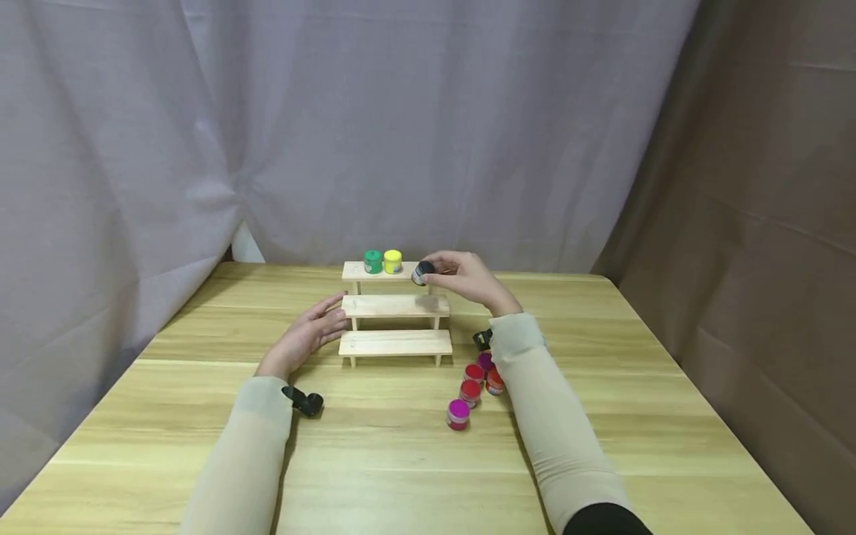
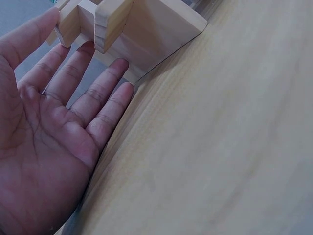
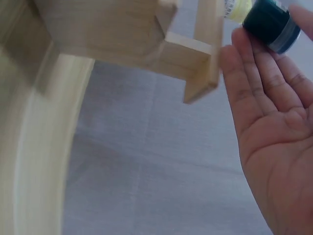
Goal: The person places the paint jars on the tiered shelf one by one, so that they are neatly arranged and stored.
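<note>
A three-step wooden stand [image 1: 396, 343] sits in the middle of the table. My right hand [image 1: 464, 279] pinches a small dark paint jar [image 1: 420, 273] between thumb and fingers, tilted, at the right end of the top step. In the right wrist view the jar [image 3: 271, 24] lies across the fingers beside the stand's edge. To its left on that step are a yellow-lidded jar [image 1: 392, 261] and a green jar [image 1: 373, 262]. My left hand [image 1: 307, 334] has its fingers extended, palm toward the stand; its fingertips [image 2: 122, 64] are right at the stand's left side.
Several paint jars with red, orange-red and purple lids stand right of the stand, among them a magenta-lidded jar [image 1: 458, 414] nearest me and a red-lidded jar [image 1: 470, 392]. My right sleeve [image 1: 551, 416] partly covers this group. A grey curtain [image 1: 428, 134] hangs behind the table.
</note>
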A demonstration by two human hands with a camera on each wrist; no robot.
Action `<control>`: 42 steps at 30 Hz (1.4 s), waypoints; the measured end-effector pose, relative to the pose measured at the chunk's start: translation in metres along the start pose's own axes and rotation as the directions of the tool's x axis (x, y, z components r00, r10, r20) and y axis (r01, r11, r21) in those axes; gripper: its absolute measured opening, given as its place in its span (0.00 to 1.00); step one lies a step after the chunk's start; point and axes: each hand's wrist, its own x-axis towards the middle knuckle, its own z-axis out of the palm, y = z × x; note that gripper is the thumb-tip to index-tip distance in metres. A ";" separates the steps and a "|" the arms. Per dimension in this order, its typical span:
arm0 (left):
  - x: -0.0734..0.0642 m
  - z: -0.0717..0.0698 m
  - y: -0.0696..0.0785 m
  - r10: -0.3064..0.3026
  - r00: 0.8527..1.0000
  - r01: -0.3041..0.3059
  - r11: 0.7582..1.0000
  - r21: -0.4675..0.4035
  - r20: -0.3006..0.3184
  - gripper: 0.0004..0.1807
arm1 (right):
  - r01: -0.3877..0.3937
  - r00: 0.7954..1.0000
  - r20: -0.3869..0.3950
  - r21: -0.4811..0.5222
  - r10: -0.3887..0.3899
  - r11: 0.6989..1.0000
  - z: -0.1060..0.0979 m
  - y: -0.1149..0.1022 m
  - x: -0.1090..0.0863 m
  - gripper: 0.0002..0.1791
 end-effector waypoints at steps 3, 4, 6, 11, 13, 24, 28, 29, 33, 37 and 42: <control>-0.001 0.002 -0.001 -0.001 1.000 0.001 1.000 -0.004 0.000 0.34 | -0.017 0.999 -0.042 0.035 0.019 0.999 0.007 0.004 0.006 0.21; -0.001 0.003 -0.001 -0.002 1.000 0.002 1.000 -0.004 0.000 0.34 | -0.021 0.998 -0.054 0.033 0.023 0.999 0.009 0.005 0.007 0.22; -0.001 0.004 -0.001 0.000 1.000 0.000 1.000 0.001 0.002 0.33 | -0.024 0.997 -0.074 0.030 0.026 0.999 0.014 0.007 0.011 0.22; 0.000 0.005 0.000 0.003 1.000 -0.003 1.000 0.002 0.003 0.34 | -0.028 0.990 -0.136 0.015 0.029 1.000 0.023 0.009 0.017 0.22; 0.000 0.004 0.000 0.001 1.000 -0.001 1.000 -0.001 0.004 0.34 | -0.033 0.987 -0.154 0.018 0.036 0.999 0.026 0.010 0.017 0.21; 0.003 0.004 -0.001 0.014 1.000 -0.014 1.000 -0.004 0.011 0.35 | -0.061 0.986 -0.155 -0.003 0.060 0.998 0.027 0.011 0.016 0.23; 0.003 0.003 0.000 0.003 1.000 -0.003 1.000 0.002 0.008 0.35 | -0.061 0.986 -0.153 0.002 0.061 0.998 0.029 0.012 0.016 0.23; 0.002 0.003 0.001 0.002 1.000 -0.002 1.000 0.006 0.005 0.35 | -0.061 0.986 -0.155 0.004 0.061 0.998 0.030 0.012 0.016 0.23; 0.000 0.001 0.001 -0.003 1.000 0.003 1.000 0.017 -0.003 0.35 | -0.066 0.984 -0.162 0.015 0.068 0.998 0.036 0.009 0.017 0.23; -0.003 -0.002 0.000 -0.019 1.000 0.019 1.000 0.019 -0.001 0.36 | -0.086 0.984 -0.154 0.001 0.085 0.996 0.041 0.008 0.018 0.24; -0.002 -0.004 0.000 0.000 1.000 0.001 1.000 0.015 -0.008 0.35 | -0.062 0.984 -0.169 -0.015 0.059 0.998 0.042 0.008 0.021 0.24</control>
